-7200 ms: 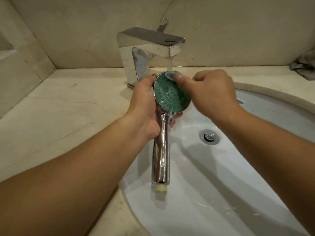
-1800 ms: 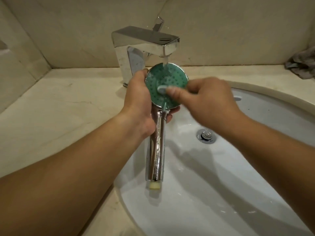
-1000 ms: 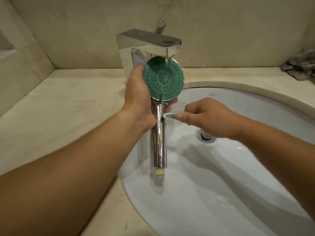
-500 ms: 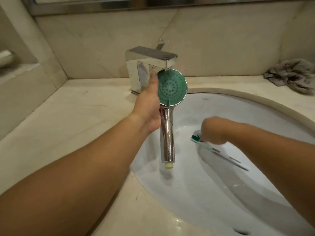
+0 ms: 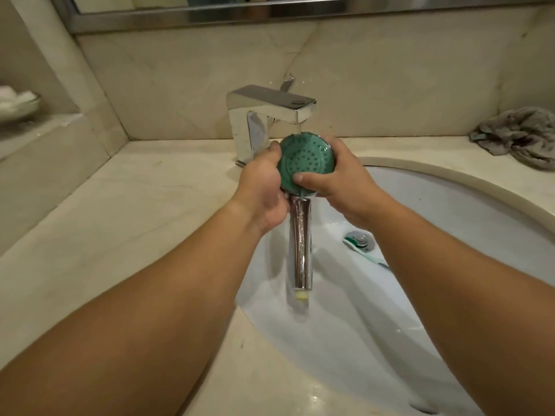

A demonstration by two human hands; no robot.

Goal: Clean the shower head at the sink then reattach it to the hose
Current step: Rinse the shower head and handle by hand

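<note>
The shower head (image 5: pixel 304 162) is held over the sink (image 5: pixel 450 211), its green face tipped up under the water running from the tap (image 5: pixel 270 111), its chrome handle pointing down toward the person. The left hand (image 5: pixel 262 187) grips it at the neck, fingers curled round the left rim. The right hand (image 5: pixel 339 181) wraps the right rim, thumb pressed flat on the lower part of the green face. Below and to the right of the right hand, a toothbrush (image 5: pixel 365 252) lies in the sink, its head on the drain (image 5: pixel 360 237). Farther right, a crumpled cloth (image 5: pixel 519 136) sits on the counter (image 5: pixel 135 205).
</note>
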